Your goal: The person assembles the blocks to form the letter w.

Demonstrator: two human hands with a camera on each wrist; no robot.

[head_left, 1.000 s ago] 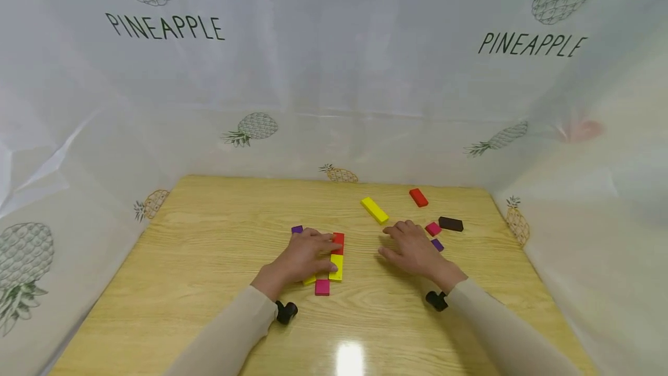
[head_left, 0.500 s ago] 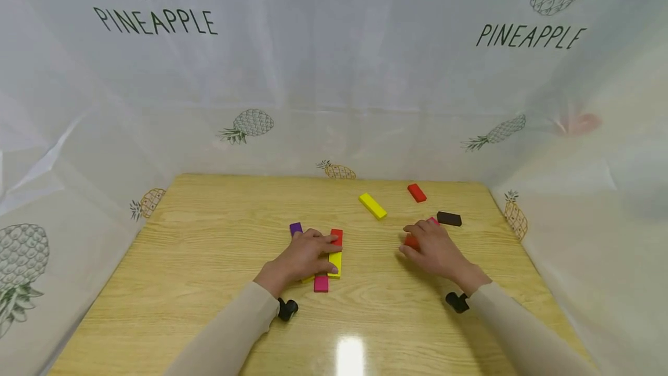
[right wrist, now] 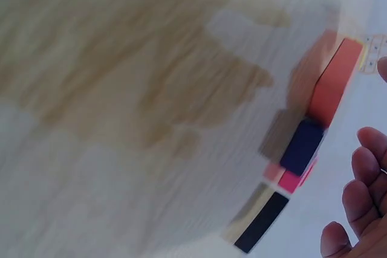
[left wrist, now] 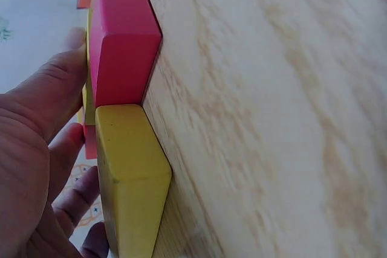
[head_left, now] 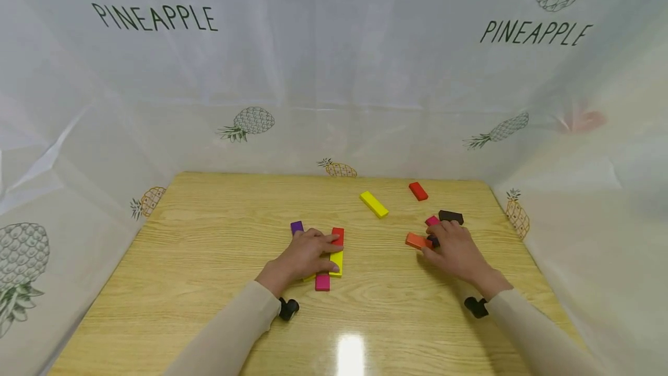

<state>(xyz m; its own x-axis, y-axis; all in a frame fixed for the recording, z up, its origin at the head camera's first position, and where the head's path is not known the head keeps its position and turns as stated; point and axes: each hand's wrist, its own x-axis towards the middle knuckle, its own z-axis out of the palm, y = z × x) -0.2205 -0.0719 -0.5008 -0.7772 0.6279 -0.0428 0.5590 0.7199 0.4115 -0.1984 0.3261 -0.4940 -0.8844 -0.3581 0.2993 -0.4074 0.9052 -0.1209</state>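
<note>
My left hand (head_left: 307, 254) rests over a group of flat coloured blocks, its thumb and fingers lying on their tops. Around it show a purple block (head_left: 297, 227), a red block (head_left: 338, 235), a yellow block (head_left: 336, 263) and a pink block (head_left: 322, 282). A second yellow block (left wrist: 134, 179) stands beside the pink one in the left wrist view. My right hand (head_left: 456, 251) hovers with bent fingers over a dark purple block (right wrist: 303, 146). An orange block (head_left: 417, 241) lies at its thumb tip. The right wrist view shows these fingers apart from the blocks.
A pink block (head_left: 432, 221) and a black block (head_left: 451, 217) lie just beyond my right hand. Farther back are a yellow block (head_left: 373, 204) and a red block (head_left: 418, 191). A pineapple-print sheet (head_left: 334, 74) hangs behind the wooden table (head_left: 224, 208).
My right hand has shifted to the right, over the purple block. The orange block, hidden at first and then partly covered by that hand, now shows plainly. The left hand stays on its blocks.
</note>
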